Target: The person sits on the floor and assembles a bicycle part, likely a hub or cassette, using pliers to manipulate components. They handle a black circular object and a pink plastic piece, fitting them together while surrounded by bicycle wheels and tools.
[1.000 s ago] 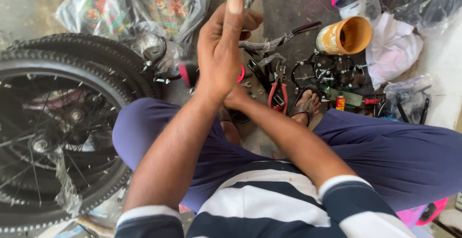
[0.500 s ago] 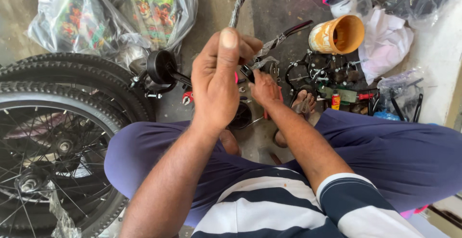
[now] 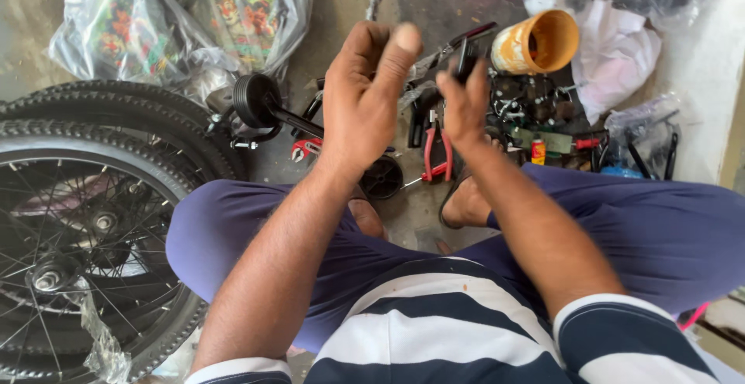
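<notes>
My left hand (image 3: pixel 365 100) is raised in front of me, back toward the camera, fingers curled; what it holds is hidden, though a wrapped thin part (image 3: pixel 425 64) shows between the hands. My right hand (image 3: pixel 464 97) is beside it, fingers pinched on a small dark part (image 3: pixel 464 54). Below the hands lie red-handled pliers (image 3: pixel 437 147), a small black wheel (image 3: pixel 382 177) and a black training wheel on a bar (image 3: pixel 258 100). I sit cross-legged in blue trousers, a bare foot (image 3: pixel 468 198) under my right forearm.
Two spoked bicycle wheels with knobby tyres (image 3: pixel 85 198) lie at the left. Plastic bags with colourful contents (image 3: pixel 178 19) sit at top left. An orange-yellow tin (image 3: pixel 537 42), a heap of dark metal parts (image 3: pixel 535 108), white cloth (image 3: pixel 613 42) and more bags fill the right.
My hands have drawn apart: the left one lifted off the right, which now shows beside it holding a small dark part. The view shifted slightly right and down.
</notes>
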